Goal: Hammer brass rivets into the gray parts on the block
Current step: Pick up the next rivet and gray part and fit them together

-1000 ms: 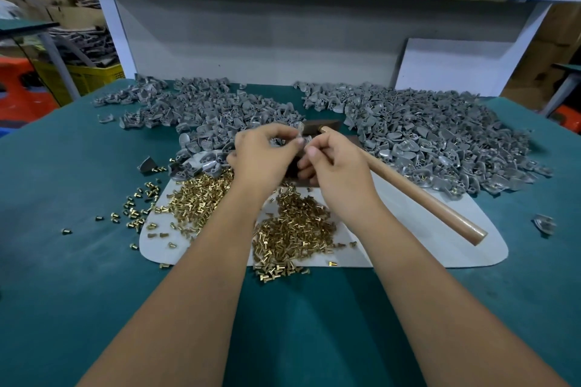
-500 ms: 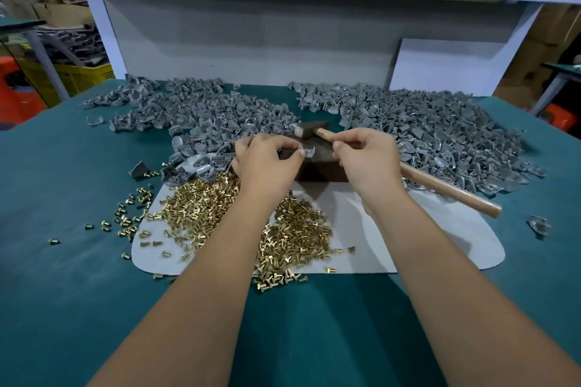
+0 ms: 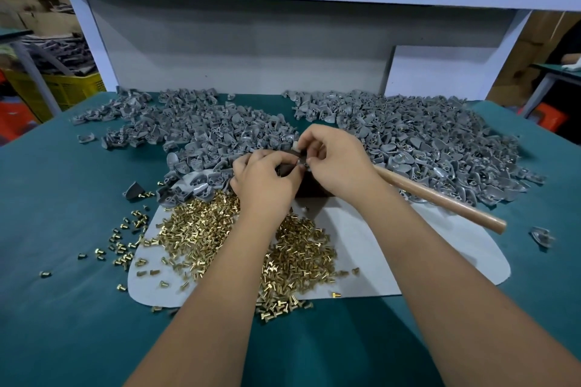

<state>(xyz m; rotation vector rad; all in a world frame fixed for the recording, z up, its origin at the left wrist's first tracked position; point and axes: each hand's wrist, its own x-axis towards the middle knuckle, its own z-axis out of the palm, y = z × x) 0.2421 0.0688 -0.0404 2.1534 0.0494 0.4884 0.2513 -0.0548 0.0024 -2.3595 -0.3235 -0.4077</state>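
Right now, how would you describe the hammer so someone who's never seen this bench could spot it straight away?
Start at the big heap of gray parts on the right of the green table. Along that heap's near edge, a pale wooden handle slants from under the right hand toward the table's right side, crossing onto the white mat. That is the hammer: the only long, smooth wooden thing among small gray and brass pieces.
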